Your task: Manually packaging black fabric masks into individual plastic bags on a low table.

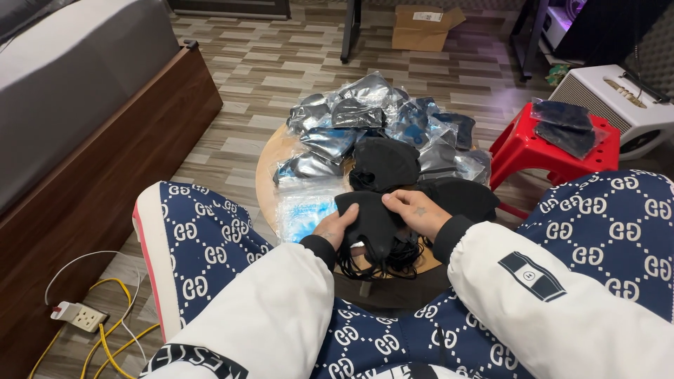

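1. Both hands together on one black face mask (374, 223), at the near edge of a small round wooden table (269, 163), straight ahead between the knees.
2. Left hand (335, 228) under the mask's left end, thumb pinching over the top; right hand (420, 212) gripping the right end from above, fingers curled onto the fabric.
3. Long axis of the mask roughly left to right across the body, ear loops (382, 263) hanging in a tangle below and over the table's near rim.
4. Neither hand clearly nearer: mask held level between them.
5. Just beyond the hands, a loose heap of black masks (385, 163); past that, a pile of bagged masks in clear plastic (365, 112), filling the far half of the table.
6. Touching the left hand's outer side, a flat stack of empty clear bags (303, 210).
7. Open room tight: knees close on both sides, a red plastic stool (523, 149) at right carrying two more bagged masks, bare floor only beyond.
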